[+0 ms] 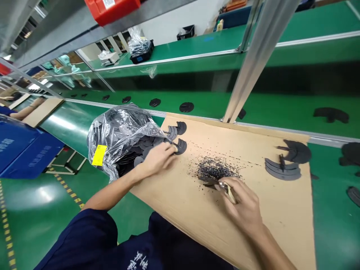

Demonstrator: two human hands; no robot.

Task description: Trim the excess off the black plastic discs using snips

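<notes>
**A:** What's that left hand (159,159) doing over there?

**B:** Its fingers are pinched together on a black half-round piece (181,146), right beside the clear plastic bag (118,131) with the yellow label (99,155). More black pieces are spilling out of the bag's mouth, just under the hand.

**A:** How's the piece lying?

**B:** Flat on the cardboard sheet (174,213), with its rounded edge bulging to the right, away from the bag. Its long axis runs from the far side of the sheet toward the person.

**A:** And the right hand (242,202)?

**B:** Closed on a slim tool (229,192) with a pale handle. I can't make out exactly what kind from here. Its tip is just beside a heap of black crumbs (215,168).

**A:** What's further along?

**B:** Stacked black arcs (282,169) sit well to the right on the same sheet, which lies on a green counter (334,232). Beyond the metal rail, there's a row of black discs (186,107).
</notes>
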